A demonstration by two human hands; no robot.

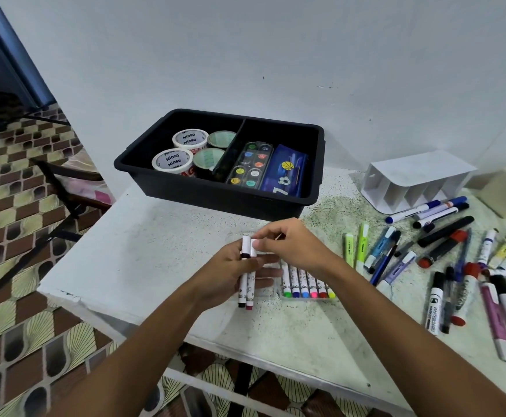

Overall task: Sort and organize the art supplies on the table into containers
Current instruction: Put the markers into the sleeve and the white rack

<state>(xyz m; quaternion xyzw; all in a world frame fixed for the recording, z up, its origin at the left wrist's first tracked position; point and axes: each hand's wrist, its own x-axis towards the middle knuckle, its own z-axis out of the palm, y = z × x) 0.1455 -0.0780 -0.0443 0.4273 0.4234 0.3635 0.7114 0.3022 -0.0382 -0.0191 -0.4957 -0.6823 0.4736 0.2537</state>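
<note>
My left hand (230, 273) holds two white markers (247, 285) upright over the table's middle. My right hand (293, 248) pinches the top of one of them between thumb and fingers. Just to the right lies a clear pack of several coloured markers (308, 285), partly hidden by my right wrist. A black divided bin (161, 173) stands at the back with tape rolls (182, 149) in its left compartment, and a paint palette (250, 165) and a blue pouch (284, 173) in its right one.
Many loose markers, highlighters and pens (444, 257) are scattered over the table's right side. A white divided organizer (411, 182) lies on its side at the back right. The table's left edge (74, 260) drops to a patterned floor with a dark chair (65, 188).
</note>
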